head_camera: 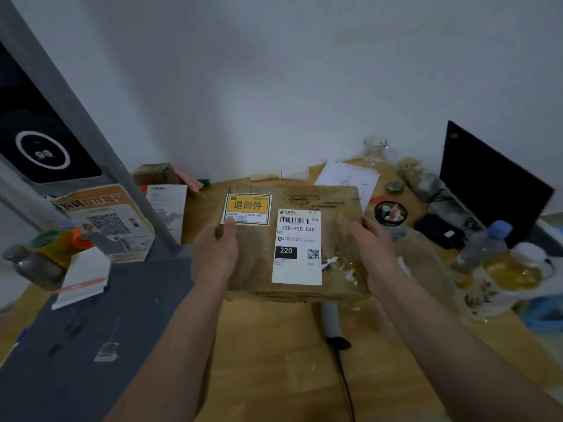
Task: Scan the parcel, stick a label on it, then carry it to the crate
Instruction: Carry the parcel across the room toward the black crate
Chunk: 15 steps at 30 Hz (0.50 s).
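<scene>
Two bare forearms entered from the bottom of the frame over a wooden table (274, 345). Left hand (214, 254): clamped on the left edge of the parcel, thumb lying on top and touching the lower left corner of the yellow label. Right hand (373, 251): closed around the parcel's right edge, fingers curled over the top.

Parcel (259, 269): brown cardboard box, centre of the frame, held between both hands; whether it rested on the table or was lifted off it could not be told. Yellow label (247, 208): stuck on the box's upper left, printed with large dark characters. White shipping label (297, 246): just right of it, showing a barcode, "220-220-040", a black "220" block and a QR code. Torn white scraps marked the box's lower right.

Scanner (330, 322): grey handle with a black cable, lying below the parcel. Plastic bottle (483, 242) and dark monitor (487, 184): right side. Glass (374, 150) and paper sheets (347, 178): upper right, near the wall. Orange poster (103, 220): left side.
</scene>
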Each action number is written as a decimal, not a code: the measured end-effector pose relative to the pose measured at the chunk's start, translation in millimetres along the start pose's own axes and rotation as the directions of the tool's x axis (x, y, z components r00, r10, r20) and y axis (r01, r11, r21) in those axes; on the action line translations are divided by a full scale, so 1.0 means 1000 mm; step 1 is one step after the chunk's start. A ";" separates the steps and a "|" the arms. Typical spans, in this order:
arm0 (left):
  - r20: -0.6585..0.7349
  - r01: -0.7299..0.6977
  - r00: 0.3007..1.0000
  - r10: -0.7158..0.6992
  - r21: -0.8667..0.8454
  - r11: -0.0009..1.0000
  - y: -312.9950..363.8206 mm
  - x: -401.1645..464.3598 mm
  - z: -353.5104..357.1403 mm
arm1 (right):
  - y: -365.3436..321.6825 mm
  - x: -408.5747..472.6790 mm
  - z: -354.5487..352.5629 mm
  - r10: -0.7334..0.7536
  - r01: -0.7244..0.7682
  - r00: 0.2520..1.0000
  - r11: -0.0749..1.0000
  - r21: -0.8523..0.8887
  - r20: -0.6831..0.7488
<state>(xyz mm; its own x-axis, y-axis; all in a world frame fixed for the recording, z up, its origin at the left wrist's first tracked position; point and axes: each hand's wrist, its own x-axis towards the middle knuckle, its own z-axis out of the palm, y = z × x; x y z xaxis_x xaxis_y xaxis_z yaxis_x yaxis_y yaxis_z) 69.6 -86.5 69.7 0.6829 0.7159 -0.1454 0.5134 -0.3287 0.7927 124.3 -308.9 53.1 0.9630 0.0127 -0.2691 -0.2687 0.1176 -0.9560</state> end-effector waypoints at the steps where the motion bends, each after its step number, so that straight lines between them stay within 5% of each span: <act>1: 0.024 -0.028 0.999 0.028 -0.006 1.000 0.006 0.001 0.002 | -0.003 -0.004 -0.005 -0.017 0.017 1.000 1.000 0.015 -0.023; 15: 0.351 -0.358 0.874 0.337 -0.005 0.934 0.039 -0.029 0.029 | -0.008 -0.096 -0.056 -0.130 0.154 0.891 0.988 0.020 -0.435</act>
<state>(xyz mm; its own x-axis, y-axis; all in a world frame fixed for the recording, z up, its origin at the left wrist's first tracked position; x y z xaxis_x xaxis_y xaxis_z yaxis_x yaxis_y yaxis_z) 84.6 -138.1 87.3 0.9520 0.2986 -0.0673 0.2319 -0.5602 0.7952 33.0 -366.5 79.6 0.8844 -0.4362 -0.1659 -0.1165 0.1378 -0.9836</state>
